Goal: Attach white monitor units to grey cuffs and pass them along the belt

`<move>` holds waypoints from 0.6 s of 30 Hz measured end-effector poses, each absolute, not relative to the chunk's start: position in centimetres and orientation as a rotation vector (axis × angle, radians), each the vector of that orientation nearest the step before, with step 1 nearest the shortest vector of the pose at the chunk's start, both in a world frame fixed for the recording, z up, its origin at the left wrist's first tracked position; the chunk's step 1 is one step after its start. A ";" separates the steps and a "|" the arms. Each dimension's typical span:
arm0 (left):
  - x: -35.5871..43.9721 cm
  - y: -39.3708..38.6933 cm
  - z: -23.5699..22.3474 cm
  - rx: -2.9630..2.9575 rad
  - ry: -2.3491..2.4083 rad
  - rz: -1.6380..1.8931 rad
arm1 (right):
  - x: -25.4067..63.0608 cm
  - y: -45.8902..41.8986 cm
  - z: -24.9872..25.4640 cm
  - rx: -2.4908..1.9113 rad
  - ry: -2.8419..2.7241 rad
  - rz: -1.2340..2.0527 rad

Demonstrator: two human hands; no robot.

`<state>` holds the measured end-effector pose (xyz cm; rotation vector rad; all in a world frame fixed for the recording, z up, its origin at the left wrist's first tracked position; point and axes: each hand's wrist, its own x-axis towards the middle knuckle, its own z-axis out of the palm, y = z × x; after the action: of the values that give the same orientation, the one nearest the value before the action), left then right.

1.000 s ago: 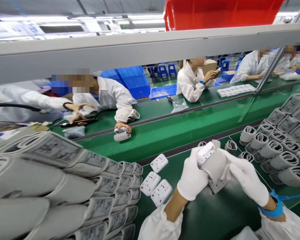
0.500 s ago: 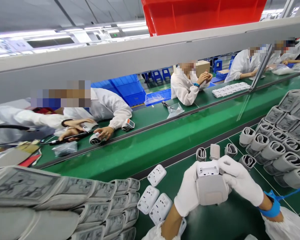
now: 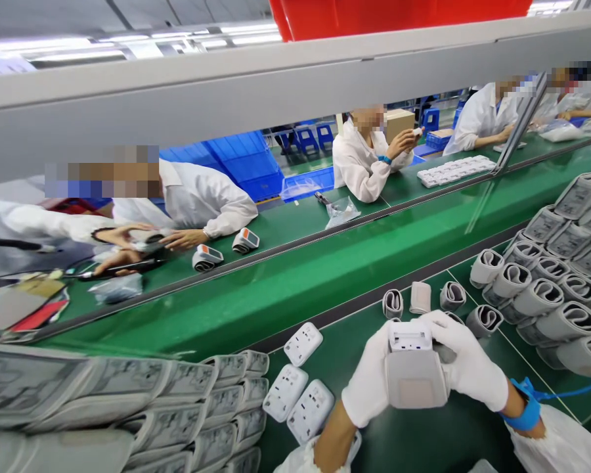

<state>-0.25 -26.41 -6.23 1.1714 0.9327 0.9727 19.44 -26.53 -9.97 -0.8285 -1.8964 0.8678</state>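
Far left: stacked grey wrist cuffs point(image 3: 177, 382). Next, a blue crate point(image 3: 320, 179) across the line, clear plastic inside; nearer, three white casings point(image 3: 303, 343) flat on the green tabletop point(image 3: 398, 440). Left hand point(image 3: 367, 378), gloved, grasps the left side of a wrist cuff point(image 3: 416, 384) with white casing point(image 3: 410, 336) at its far edge, long axis running hand to hand. Red bin point(image 3: 398, 16) overhead, contents hidden. Right hand point(image 3: 475, 368) grips the right side; both equally near. Rightmost: rolled cuffs point(image 3: 542, 292).

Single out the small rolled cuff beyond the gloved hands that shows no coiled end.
The rolled cuff second from left: its smooth side faces the camera, while its left neighbour and right neighbour show coils.
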 end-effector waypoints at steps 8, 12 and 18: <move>-0.3 -27.2 -3.7 0.939 0.983 0.916 | 18.9 -27.0 -7.9 -0.783 -1.874 0.952; -0.3 -27.2 -4.3 1.100 0.909 0.967 | 17.9 -27.9 -7.3 -0.922 -1.781 0.930; -0.8 -26.5 -5.3 1.261 0.901 1.070 | 16.5 -28.3 -8.1 -1.062 -1.765 0.626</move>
<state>-0.76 -26.52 -5.31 1.2606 0.9009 1.0697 16.45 -28.33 -8.08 -1.0617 -1.7652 0.6256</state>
